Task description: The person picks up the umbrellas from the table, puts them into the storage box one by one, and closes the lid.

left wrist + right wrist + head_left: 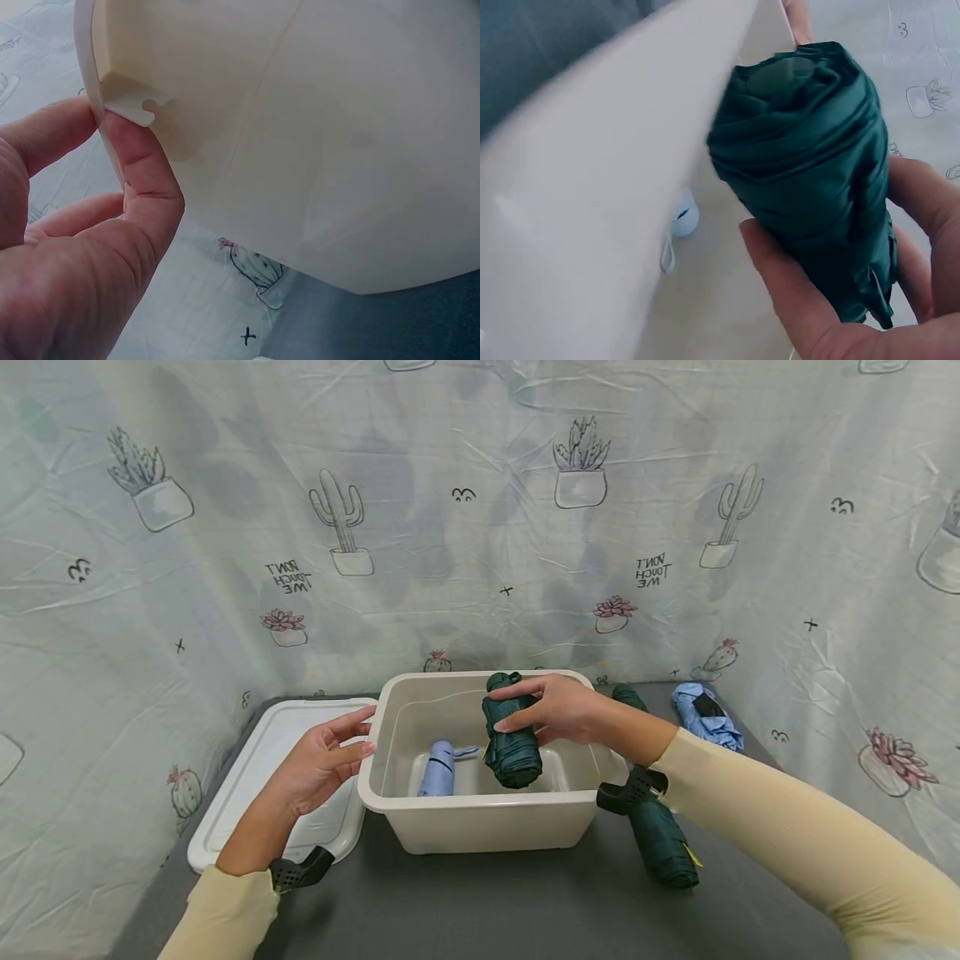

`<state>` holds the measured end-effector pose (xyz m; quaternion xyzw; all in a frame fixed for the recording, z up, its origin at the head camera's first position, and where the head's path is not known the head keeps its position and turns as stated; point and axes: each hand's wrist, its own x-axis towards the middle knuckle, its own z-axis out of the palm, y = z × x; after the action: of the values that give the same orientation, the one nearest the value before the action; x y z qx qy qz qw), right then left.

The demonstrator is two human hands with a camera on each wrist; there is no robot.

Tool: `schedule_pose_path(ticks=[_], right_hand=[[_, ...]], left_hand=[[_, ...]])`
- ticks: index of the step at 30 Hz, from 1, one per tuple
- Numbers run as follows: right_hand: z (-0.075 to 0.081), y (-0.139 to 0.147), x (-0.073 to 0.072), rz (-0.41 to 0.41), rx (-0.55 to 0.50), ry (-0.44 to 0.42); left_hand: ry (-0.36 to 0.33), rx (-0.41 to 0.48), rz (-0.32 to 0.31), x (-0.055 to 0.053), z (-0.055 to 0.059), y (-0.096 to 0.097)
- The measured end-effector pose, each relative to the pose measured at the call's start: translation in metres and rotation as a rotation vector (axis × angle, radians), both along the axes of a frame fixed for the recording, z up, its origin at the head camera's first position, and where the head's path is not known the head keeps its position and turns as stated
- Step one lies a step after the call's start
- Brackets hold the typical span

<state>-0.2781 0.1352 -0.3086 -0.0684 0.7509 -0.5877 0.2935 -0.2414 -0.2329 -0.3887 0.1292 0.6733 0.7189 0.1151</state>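
My right hand (561, 708) grips a dark green folded umbrella (513, 752), thumb on one side and fingers on the other, in the mouth of a cream plastic bin (480, 827). In the right wrist view the rolled green fabric (810, 172) fills the middle, beside the blurred bin wall. Pinched between thumb and fingers of my left hand (318, 764) is the bin's left rim; the left wrist view shows the index finger (150, 169) bent under its edge. On the bin's floor lies a light blue folded umbrella (438, 770) with a wrist strap.
Right of the bin, a second dark green umbrella (663, 843) lies on the grey table (465, 902), partly behind my right wrist. A crumpled blue fabric bundle (708, 717) with a black patch lies at the back right. A white lid (281, 793) is left of the bin.
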Motion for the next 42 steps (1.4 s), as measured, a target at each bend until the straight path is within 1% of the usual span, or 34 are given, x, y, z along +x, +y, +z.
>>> schedule_pose_path(ticks=[9, 15, 21, 27, 34, 42], right_hand=[[0.001, -0.015, -0.015, 0.086, 0.050, -0.061], [-0.007, -0.024, -0.024, 0.135, 0.084, -0.107], [-0.016, -0.035, -0.030, 0.187, 0.120, -0.124], [-0.031, -0.046, -0.035, 0.209, 0.190, -0.122], [-0.053, -0.057, -0.037, 0.215, 0.231, -0.127], [-0.062, -0.065, -0.035, 0.226, 0.272, -0.124]], left_hand=[[0.003, 0.013, -0.017, -0.001, 0.001, -0.001], [0.011, 0.023, -0.032, -0.001, 0.002, 0.001], [0.016, 0.023, -0.033, 0.000, 0.003, 0.001], [0.007, 0.025, -0.029, 0.000, 0.002, 0.001], [0.004, 0.031, -0.030, 0.001, 0.001, 0.001], [0.010, 0.023, -0.024, 0.002, 0.001, 0.002]])
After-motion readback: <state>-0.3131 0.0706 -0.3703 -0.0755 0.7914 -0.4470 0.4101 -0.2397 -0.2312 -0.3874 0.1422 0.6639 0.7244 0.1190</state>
